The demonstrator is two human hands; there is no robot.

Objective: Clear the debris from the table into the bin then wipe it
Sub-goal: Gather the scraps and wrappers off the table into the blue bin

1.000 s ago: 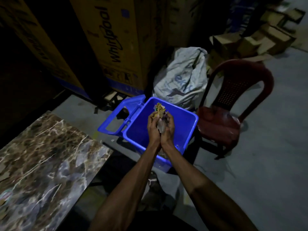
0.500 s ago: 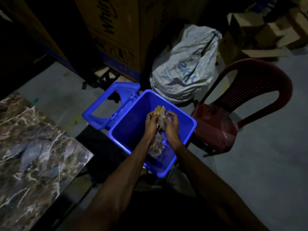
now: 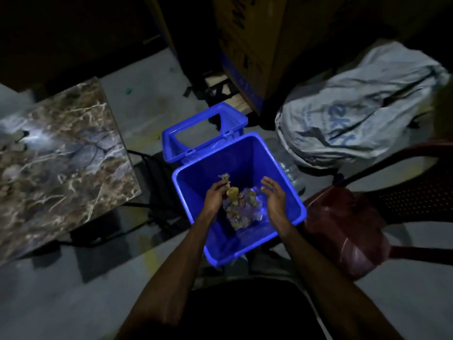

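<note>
Loose debris (image 3: 241, 204) hangs between the hands inside the rim of the blue bin (image 3: 289, 192); the left hand (image 3: 215, 196) pinches a scrap, while the right hand (image 3: 275, 197) is spread and holds nothing. The bin's lid (image 3: 193, 148) hangs back toward the marble table (image 3: 61, 155). A red chair (image 3: 343, 229) sits just beside the bin's right edge, with a sack (image 3: 355, 119) behind.

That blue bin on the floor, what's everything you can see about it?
The blue bin looks like glossy plastic, square-mouthed and tapering downward, standing upright on the grey floor. Its frame-like lid hangs open from hinges at the far rim. Scraps of debris lie inside. Both hands hover over its mouth; whether they touch it is unclear.
</note>
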